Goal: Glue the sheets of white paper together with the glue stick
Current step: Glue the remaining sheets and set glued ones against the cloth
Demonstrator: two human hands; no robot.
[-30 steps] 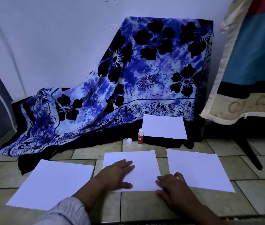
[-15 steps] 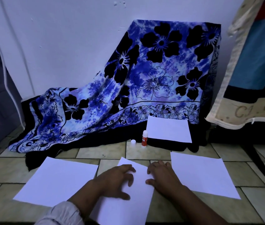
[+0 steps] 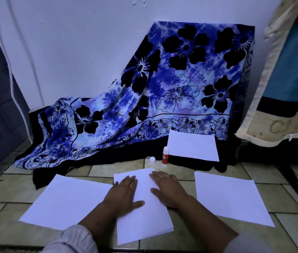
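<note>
At my 9 o'clock a sheet of white paper (image 3: 67, 198) lies flat on the tiled floor (image 3: 7, 216), its near edge just beside my left forearm. My left hand (image 3: 124, 194) rests palm down on the middle sheet (image 3: 144, 221), fingers straight and close together, thumb spread toward 3 o'clock. My right hand (image 3: 170, 189) lies flat on the same sheet beside it, fingers straight and pointing to 11 o'clock; neither hand grips anything. The middle sheet runs from my fingertips back toward me, slightly turned. At 12 o'clock from my right hand, apart from it, the glue stick (image 3: 165, 155) stands upright, its white cap (image 3: 152, 160) just beside it at its 9 o'clock. Another sheet (image 3: 193, 147) lies on the blue flowered cloth (image 3: 172, 84) beyond. At my 3 o'clock lies a fourth sheet (image 3: 230, 196).
</note>
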